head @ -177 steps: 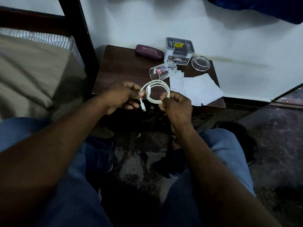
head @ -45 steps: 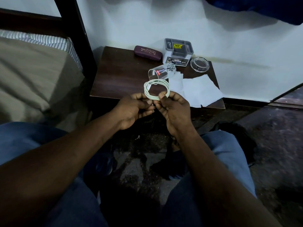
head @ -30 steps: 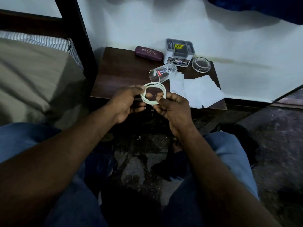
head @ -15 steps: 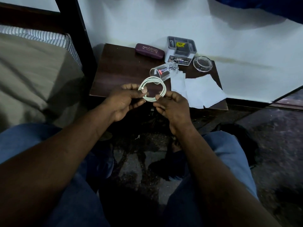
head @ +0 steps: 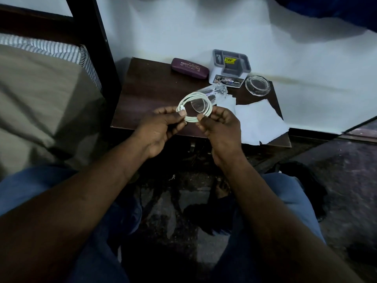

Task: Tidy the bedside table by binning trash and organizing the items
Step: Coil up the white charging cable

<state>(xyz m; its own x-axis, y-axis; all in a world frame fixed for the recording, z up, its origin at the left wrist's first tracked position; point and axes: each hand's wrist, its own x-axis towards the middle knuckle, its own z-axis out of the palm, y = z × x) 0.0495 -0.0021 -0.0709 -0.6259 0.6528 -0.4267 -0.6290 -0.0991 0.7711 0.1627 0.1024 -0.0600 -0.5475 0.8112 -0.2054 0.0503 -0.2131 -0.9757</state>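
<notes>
One white cable [head: 191, 120], wound in a single coil, is held above the bench [head: 146, 94] near its 6 o'clock edge. The left hand [head: 163, 127] pinches the coil at its 8 o'clock and the right hand [head: 219, 127] at its 4 o'clock. On the bench: one tumbler [head: 214, 92] on its side at centre, one glasses case [head: 189, 68] at 11, one organiser [head: 230, 66] at 12, one glass dish [head: 258, 85] at 1, and paper sheets [head: 259, 119] at 4, count unclear.
</notes>
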